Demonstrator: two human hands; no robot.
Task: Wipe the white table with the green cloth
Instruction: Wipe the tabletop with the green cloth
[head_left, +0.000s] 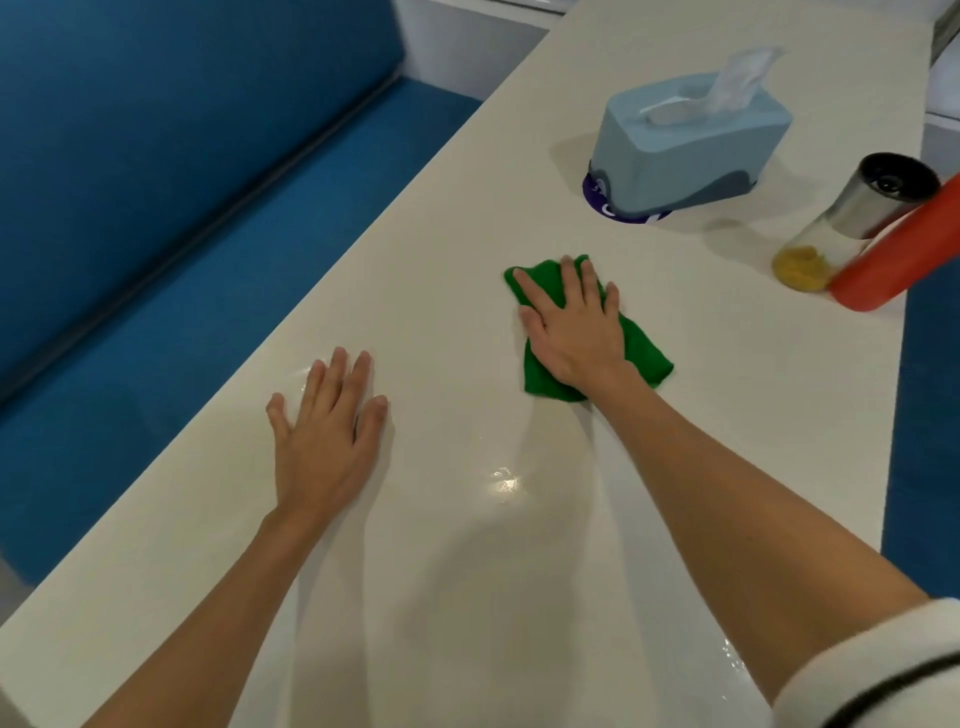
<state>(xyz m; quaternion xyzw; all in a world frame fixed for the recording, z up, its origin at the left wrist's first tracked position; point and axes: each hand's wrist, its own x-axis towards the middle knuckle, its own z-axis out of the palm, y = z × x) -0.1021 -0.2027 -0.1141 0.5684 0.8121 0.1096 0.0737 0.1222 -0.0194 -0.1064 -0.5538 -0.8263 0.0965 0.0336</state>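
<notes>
The green cloth (644, 348) lies flat on the white table (467, 234), near its middle. My right hand (574, 325) presses down on the cloth with straight, spread fingers and covers most of it. My left hand (327, 431) rests flat on the bare tabletop, palm down, to the left of the cloth and closer to me. It touches nothing but the table.
A light blue tissue box (691, 140) stands beyond the cloth. At the right edge lean a glass shaker with a metal cap (852, 218) and a red-orange bottle (893, 260). A blue bench seat (182, 249) runs along the table's left side.
</notes>
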